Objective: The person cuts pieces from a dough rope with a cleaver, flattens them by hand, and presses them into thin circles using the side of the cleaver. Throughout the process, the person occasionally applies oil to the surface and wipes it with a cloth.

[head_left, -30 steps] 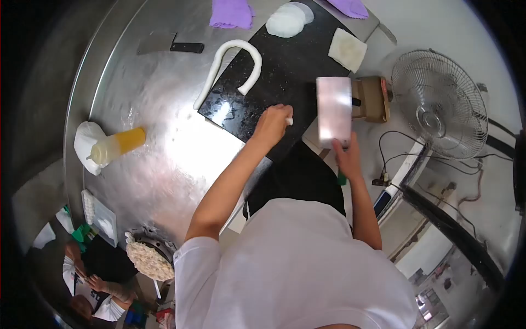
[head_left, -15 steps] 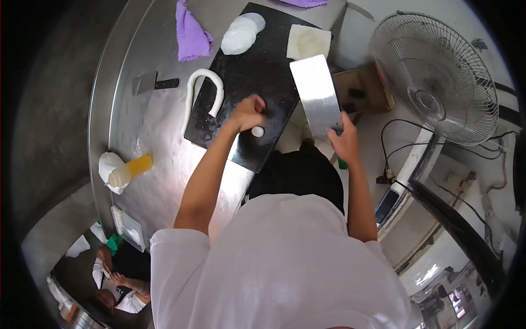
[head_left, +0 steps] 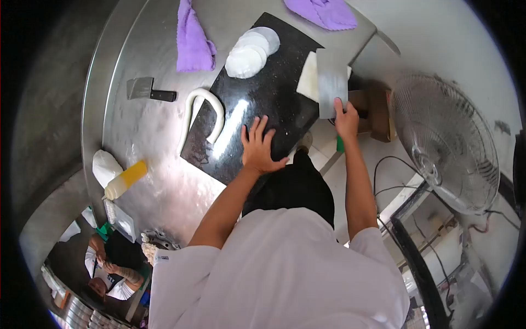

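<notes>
My left hand [head_left: 257, 148] lies palm down on the near part of the black board [head_left: 285, 60], fingers spread. Whatever is under the palm is hidden. In my right hand [head_left: 346, 119] is a cleaver [head_left: 332, 82] with a broad rectangular blade, held off the board's right side. The blade overlaps a folded cream cloth [head_left: 308, 79] in this view. A bent white dough rope [head_left: 218, 112] rests partly on the board and partly on the metal table. Thin white dough rounds [head_left: 246, 59] overlap in a pile toward the board's far end.
Left on the metal table [head_left: 148, 126] are another cleaver [head_left: 141, 89] and a bottle of yellow liquid [head_left: 129, 178]. Purple towels [head_left: 194, 44] lie at the back. A fan [head_left: 449, 145] and a cardboard box [head_left: 378, 115] stand right. Another person [head_left: 112, 266] works at lower left.
My left hand has opened from curled fingers and flattened on the board; the small dough piece beside it is now out of sight. The cleaver has turned more upright, over the cloth. The view has shifted.
</notes>
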Demonstrator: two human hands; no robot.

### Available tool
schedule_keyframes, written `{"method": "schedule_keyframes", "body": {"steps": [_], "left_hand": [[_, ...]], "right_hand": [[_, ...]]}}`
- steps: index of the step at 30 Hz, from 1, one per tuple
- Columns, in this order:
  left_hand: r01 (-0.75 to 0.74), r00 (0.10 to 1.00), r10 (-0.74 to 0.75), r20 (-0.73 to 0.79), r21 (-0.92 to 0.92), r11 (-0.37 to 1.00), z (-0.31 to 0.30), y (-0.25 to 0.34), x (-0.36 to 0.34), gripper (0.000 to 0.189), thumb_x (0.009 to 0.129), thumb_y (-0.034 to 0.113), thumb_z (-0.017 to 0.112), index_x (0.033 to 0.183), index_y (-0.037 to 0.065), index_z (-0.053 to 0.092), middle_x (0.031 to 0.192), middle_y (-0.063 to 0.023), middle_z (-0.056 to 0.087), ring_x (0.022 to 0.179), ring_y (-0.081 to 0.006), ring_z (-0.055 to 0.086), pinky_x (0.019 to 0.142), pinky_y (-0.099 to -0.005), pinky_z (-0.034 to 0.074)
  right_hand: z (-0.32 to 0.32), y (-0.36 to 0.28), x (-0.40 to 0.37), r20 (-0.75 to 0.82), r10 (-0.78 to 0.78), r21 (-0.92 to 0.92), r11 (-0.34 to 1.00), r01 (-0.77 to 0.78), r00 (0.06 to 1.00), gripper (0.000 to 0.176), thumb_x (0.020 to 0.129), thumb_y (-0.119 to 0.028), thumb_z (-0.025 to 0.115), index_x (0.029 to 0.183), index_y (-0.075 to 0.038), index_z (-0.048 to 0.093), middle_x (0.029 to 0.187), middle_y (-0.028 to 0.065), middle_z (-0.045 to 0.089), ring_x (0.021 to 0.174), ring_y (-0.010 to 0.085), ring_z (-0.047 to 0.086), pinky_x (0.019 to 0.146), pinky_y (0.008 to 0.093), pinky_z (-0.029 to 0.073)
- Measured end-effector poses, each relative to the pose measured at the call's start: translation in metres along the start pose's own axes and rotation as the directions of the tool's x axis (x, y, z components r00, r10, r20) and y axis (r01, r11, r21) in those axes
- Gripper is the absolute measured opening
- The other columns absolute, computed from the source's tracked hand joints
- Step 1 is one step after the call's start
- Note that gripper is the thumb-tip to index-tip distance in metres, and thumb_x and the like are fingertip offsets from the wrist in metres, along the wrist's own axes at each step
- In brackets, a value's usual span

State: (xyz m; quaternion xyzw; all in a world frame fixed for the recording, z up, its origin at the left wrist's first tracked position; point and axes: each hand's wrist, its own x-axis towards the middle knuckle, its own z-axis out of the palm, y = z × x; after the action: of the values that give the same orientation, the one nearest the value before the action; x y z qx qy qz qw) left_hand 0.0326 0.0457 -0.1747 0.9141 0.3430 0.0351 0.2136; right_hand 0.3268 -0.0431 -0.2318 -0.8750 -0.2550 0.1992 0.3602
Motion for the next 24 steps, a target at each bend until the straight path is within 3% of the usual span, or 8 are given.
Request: {"method": "schedule_keyframes", "body": {"steps": [4, 7, 9, 12, 17, 19, 22, 24], "left_hand": [[-0.076, 0.997, 0.073, -0.036, -0.098, 0.992, 0.002, -0.004, -0.001, 0.081, 0.061, 0.063, 0.078, 0.117, 0.007, 0.060, 0.156, -0.0199, 0.038, 0.147, -0.0399, 0.030, 0.116, -0.0663, 0.016], [-0.095, 0.995, 0.090, -0.036, -0.150, 0.984, 0.002, -0.003, -0.002, 0.077, 0.060, 0.062, 0.078, 0.111, 0.006, 0.064, 0.155, -0.0180, 0.041, 0.146, -0.0379, 0.033, 0.116, -0.0646, 0.019], [-0.126, 0.991, 0.118, -0.056, -0.177, 0.976, 0.003, -0.003, 0.000, 0.075, 0.060, 0.062, 0.077, 0.109, 0.006, 0.064, 0.155, -0.0179, 0.041, 0.146, -0.0379, 0.034, 0.116, -0.0623, 0.020], [-0.192, 0.978, 0.173, -0.113, -0.187, 0.963, 0.004, -0.005, 0.008, 0.072, 0.058, 0.056, 0.080, 0.107, 0.007, 0.061, 0.152, -0.0184, 0.044, 0.142, -0.0391, 0.037, 0.115, -0.0606, 0.024], [-0.288, 0.953, 0.261, -0.155, -0.197, 0.937, -0.005, -0.002, 0.008, 0.062, 0.064, 0.044, 0.078, 0.109, 0.006, 0.059, 0.152, -0.0163, 0.044, 0.142, -0.0375, 0.038, 0.115, -0.0591, 0.023], [-0.251, 0.962, 0.219, -0.163, -0.210, 0.945, -0.001, -0.003, 0.017, 0.062, 0.064, 0.040, 0.075, 0.114, 0.007, 0.059, 0.151, -0.0161, 0.043, 0.144, -0.0355, 0.035, 0.118, -0.0584, 0.019], [-0.224, 0.966, 0.117, -0.229, -0.527, 0.820, 0.006, -0.015, 0.045, 0.063, 0.071, 0.042, 0.073, 0.120, 0.006, 0.057, 0.155, -0.0178, 0.038, 0.145, -0.0377, 0.033, 0.119, -0.0598, 0.015], [-0.171, 0.917, -0.119, -0.382, -0.643, 0.747, -0.017, -0.002, 0.057, 0.071, 0.074, 0.049, 0.074, 0.127, 0.006, 0.056, 0.158, -0.0200, 0.032, 0.145, -0.0408, 0.031, 0.119, -0.0611, 0.012]], "right_hand": [[-0.025, -0.061, 0.005, 0.140, 0.340, 0.203, 0.910, -0.363, 0.930, 0.046, 0.098, -0.041, 0.065, 0.099, 0.005, 0.067, 0.085, 0.0161, 0.069, 0.078, 0.0245, 0.061, 0.078, 0.0392, 0.050], [-0.002, -0.042, -0.006, 0.018, 0.194, 0.232, 0.953, -0.193, 0.981, 0.047, 0.098, -0.043, 0.064, 0.101, 0.005, 0.067, 0.086, 0.0167, 0.069, 0.079, 0.0251, 0.064, 0.078, 0.0397, 0.050], [-0.001, -0.023, -0.010, 0.066, 0.159, -0.002, 0.987, -0.159, 0.985, 0.048, 0.098, -0.044, 0.065, 0.099, 0.004, 0.066, 0.084, 0.0146, 0.068, 0.082, 0.0254, 0.065, 0.079, 0.0390, 0.050], [-0.020, -0.051, -0.023, 0.094, 0.253, 0.056, 0.964, -0.259, 0.963, 0.047, 0.098, -0.044, 0.065, 0.090, 0.002, 0.062, 0.074, 0.0106, 0.062, 0.061, 0.0199, 0.062, 0.056, 0.0355, 0.049], [-0.032, -0.055, -0.086, 0.047, 0.348, 0.338, 0.877, -0.343, 0.936, 0.046, 0.100, -0.045, 0.063, 0.084, -0.002, 0.057, 0.062, 0.0043, 0.052, 0.047, 0.0126, 0.053, 0.042, 0.0309, 0.039], [-0.034, -0.043, -0.127, -0.001, 0.324, 0.331, 0.893, -0.306, 0.946, 0.046, 0.099, -0.045, 0.064, 0.084, -0.002, 0.057, 0.060, 0.0032, 0.051, 0.044, 0.0133, 0.050, 0.040, 0.0313, 0.039], [-0.033, -0.035, -0.205, -0.068, 0.375, 0.206, 0.912, -0.355, 0.925, 0.044, 0.101, -0.043, 0.062, 0.082, -0.005, 0.052, 0.058, 0.0005, 0.047, 0.041, 0.0122, 0.047, 0.038, 0.0294, 0.036], [-0.032, -0.031, -0.248, -0.040, 0.431, 0.278, 0.871, -0.405, 0.901, 0.043, 0.099, -0.044, 0.065, 0.086, -0.004, 0.057, 0.059, 0.0017, 0.050, 0.042, 0.0125, 0.049, 0.040, 0.0302, 0.038]]}}
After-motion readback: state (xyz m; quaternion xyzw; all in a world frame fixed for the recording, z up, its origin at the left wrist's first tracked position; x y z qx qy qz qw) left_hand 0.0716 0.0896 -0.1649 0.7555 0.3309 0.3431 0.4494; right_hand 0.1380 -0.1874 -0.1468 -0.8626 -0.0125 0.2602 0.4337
